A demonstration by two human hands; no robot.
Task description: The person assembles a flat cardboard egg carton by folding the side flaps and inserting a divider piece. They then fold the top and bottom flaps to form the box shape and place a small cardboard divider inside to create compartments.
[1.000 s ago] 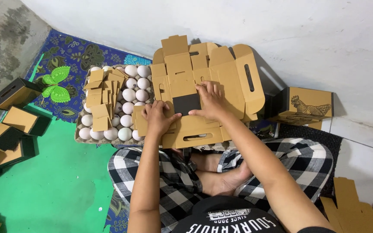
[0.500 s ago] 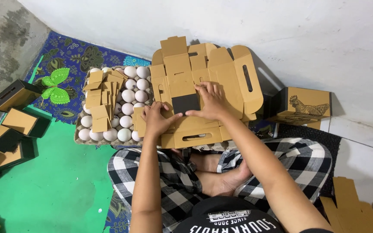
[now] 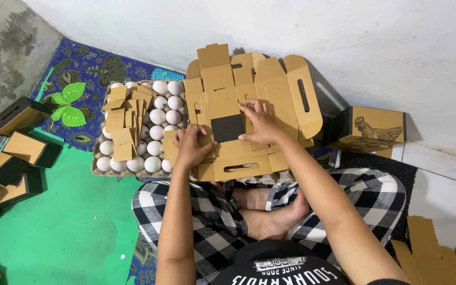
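Note:
A flat, unfolded brown cardboard box blank with slots and a black square panel lies in front of me, over my crossed legs. My left hand presses on its lower left flap, fingers curled over the edge. My right hand lies spread on the blank just right of the black panel. Left of the blank sits a tray of white eggs with small cardboard divider pieces piled on it.
Several folded black-and-brown boxes lie at the left on the green floor mat. An assembled brown box with a chicken drawing stands at the right by the white wall. More flat cardboard lies at the lower right.
My right hand has slid slightly left toward the black panel. My left hand has shifted a little on the lower left flap. The blank stays in place.

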